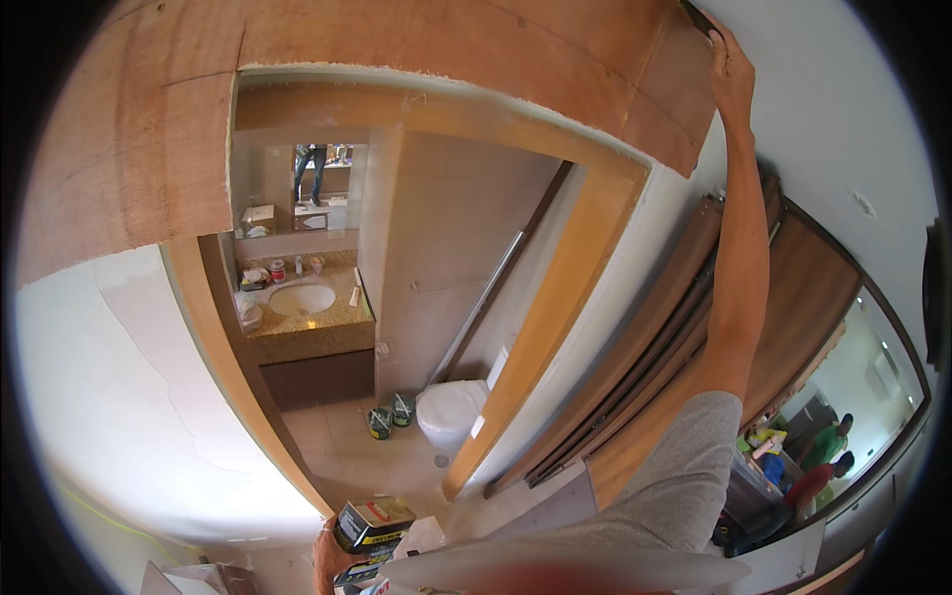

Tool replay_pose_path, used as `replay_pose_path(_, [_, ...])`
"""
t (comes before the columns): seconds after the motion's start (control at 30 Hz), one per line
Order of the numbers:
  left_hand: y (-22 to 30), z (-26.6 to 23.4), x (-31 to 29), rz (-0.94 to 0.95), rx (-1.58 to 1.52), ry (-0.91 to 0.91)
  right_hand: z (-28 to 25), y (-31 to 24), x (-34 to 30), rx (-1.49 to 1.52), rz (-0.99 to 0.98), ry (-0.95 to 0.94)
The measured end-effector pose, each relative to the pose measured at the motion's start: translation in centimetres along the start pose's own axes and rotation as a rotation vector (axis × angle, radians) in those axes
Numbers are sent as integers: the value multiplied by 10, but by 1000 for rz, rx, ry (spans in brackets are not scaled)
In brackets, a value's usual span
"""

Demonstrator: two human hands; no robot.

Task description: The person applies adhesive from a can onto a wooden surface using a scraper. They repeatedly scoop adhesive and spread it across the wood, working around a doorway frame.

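My right hand reaches high at the upper right, its fingers closed round a dark, flat object partly cut off by the picture's rim. That object lies at the edge of a reddish-brown plywood panel above the doorway, where it meets the white ceiling. Low down, my left hand is curled beside a black and yellow box, close to the foot of the wooden door frame. Part of its grip is hidden, so whether it holds the box or something behind it cannot be told.
Through the doorway are a granite washbasin counter, a white toilet and two dark green tubs. Brown folded panels stand right of the frame. A mirror at the right reflects two people.
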State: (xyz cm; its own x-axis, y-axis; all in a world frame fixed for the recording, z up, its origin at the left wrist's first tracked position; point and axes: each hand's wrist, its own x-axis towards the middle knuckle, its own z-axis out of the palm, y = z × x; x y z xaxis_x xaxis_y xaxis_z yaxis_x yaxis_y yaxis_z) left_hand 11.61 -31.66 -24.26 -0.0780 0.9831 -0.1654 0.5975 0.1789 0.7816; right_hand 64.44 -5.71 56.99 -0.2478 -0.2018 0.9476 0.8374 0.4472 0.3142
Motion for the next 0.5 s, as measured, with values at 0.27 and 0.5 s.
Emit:
replay_pose_path(0.27, [11,17,15,23,1,-19,6,3,-12,-70,39,-83])
replay_pose_path(0.5, [28,19,41,105,39,-42,-2,-16,-68,-96,-102,-119])
